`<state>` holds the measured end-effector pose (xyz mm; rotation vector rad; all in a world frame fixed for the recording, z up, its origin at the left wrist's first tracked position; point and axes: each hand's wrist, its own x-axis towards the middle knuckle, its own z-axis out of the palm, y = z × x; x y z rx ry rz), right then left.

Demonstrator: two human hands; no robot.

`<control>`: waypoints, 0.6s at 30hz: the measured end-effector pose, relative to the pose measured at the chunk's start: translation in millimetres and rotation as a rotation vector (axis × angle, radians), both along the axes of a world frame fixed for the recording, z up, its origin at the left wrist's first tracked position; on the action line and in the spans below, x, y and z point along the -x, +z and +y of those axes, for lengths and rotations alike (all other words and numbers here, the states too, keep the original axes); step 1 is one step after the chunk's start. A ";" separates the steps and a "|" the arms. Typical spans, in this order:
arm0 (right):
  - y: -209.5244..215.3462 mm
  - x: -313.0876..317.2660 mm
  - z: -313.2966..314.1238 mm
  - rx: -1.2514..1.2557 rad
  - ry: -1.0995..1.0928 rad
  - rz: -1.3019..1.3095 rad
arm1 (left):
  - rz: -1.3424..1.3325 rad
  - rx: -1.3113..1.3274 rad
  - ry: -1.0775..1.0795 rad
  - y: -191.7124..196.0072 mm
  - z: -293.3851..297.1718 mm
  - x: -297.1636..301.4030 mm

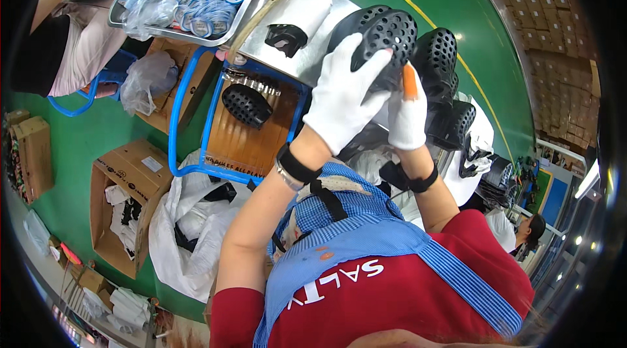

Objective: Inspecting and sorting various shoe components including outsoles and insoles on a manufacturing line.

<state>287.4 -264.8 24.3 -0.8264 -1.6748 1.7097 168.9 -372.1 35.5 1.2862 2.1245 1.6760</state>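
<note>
A black clog with round holes (394,29) is held up in front of me at the bench. My left hand (343,96), in a white glove with a bare fingertip, grips its left side, fingers over the holes. On its lower right my right hand (408,113), also gloved and with an orange finger cover, closes against the clog; some of its fingers are hidden. Another dark clog (346,25) lies just behind, partly covered. More black holed clogs (439,51) sit close to the right hand.
A metal tray (219,41) of blue-and-white tags stands at upper left. Below it, a blue-framed stool (177,113) carries one black clog (247,106). An open carton (127,198) and a white sack (189,276) are on the green floor. A seated person (88,47) is at far left.
</note>
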 end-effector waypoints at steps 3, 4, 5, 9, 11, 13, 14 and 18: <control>-17.4 -26.8 0.4 0.042 0.124 -0.028 | 0.093 0.089 0.042 -16.7 29.2 6.6; -23.1 -32.9 1.6 0.028 0.143 -0.090 | 0.142 0.140 0.056 -22.3 35.0 6.6; -28.0 -37.5 2.7 0.012 0.165 -0.150 | 0.142 0.152 0.059 -27.1 39.1 6.1; -37.4 -42.1 4.4 0.005 0.269 -0.220 | 0.213 0.316 0.123 -37.8 52.2 1.5; -32.7 -41.7 1.1 0.025 0.452 -0.555 | 0.034 0.364 0.040 -38.4 54.2 1.2; -28.0 -39.5 -14.5 -0.149 0.517 -0.584 | 0.059 0.337 0.054 -36.4 47.7 -1.2; -26.3 -36.7 -22.5 -0.192 0.588 -0.676 | 0.051 0.356 0.076 -35.0 38.3 -2.8; -32.1 -11.7 -47.3 -0.573 0.912 -0.572 | -0.051 0.104 0.283 -44.0 -41.6 -2.9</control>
